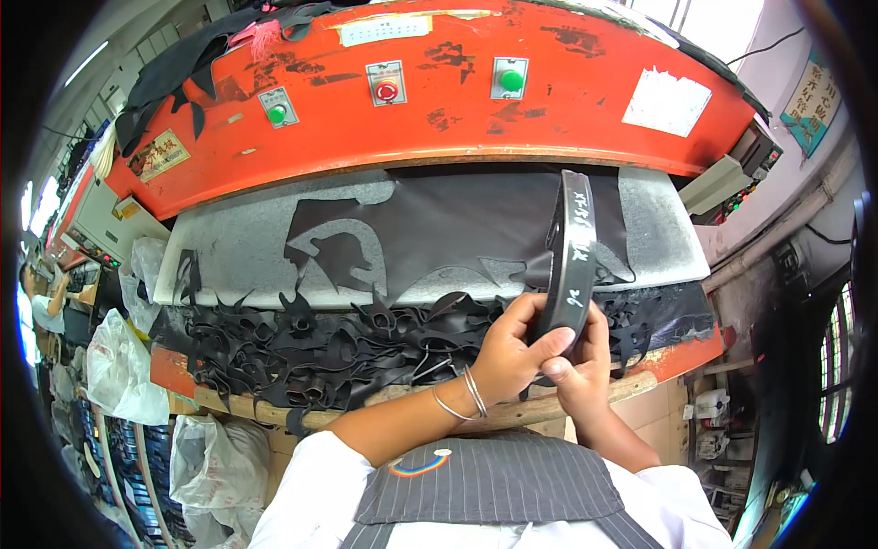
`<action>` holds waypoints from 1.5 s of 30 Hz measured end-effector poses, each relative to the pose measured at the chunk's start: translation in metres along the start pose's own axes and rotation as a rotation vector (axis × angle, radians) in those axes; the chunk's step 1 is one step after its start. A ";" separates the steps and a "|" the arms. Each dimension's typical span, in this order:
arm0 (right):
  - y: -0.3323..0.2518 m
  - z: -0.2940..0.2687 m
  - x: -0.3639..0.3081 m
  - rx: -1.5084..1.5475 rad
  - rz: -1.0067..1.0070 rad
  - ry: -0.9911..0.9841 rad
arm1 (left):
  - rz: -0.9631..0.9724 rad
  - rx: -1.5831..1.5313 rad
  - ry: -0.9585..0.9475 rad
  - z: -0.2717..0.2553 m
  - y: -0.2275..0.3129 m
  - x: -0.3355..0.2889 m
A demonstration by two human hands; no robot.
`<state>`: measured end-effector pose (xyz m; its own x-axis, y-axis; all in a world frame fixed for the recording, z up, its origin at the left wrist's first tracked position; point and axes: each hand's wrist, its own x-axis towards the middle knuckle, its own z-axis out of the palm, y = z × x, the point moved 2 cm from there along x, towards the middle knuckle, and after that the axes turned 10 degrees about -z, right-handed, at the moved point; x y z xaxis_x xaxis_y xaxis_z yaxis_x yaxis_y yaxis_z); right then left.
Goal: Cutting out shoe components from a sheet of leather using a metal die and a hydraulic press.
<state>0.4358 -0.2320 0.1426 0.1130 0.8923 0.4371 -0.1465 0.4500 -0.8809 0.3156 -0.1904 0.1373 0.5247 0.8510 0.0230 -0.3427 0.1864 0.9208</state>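
While left grip (515,346) and right grip (585,371) hold black band (574,256), leather (466,220) beyond

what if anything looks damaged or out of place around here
The red panel has dark, scuffed patches where its paint looks worn, and the white sheet stuck on its right side has ragged edges. Dark scraps lie in a tangled heap in front of the pale board, untidy but possibly just offcuts.

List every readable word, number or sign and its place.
Black curved piece, handheld: white handwriting, not copied out.
Teal wall sign: characters, not copied out.
White label on red machine: print too small.
Yellowish plate on its left end: too blurred.
Button plates: too small.
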 end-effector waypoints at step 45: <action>0.193 0.097 0.142 -1.105 -0.465 -0.892 | 0.031 1.199 0.752 -0.291 -0.027 0.021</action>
<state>0.3279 -0.0154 0.0522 -0.7422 0.5915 0.3151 0.5778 0.8029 -0.1464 0.1090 -0.0351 0.0000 -0.1356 0.9725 0.1892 0.7136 -0.0366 0.6996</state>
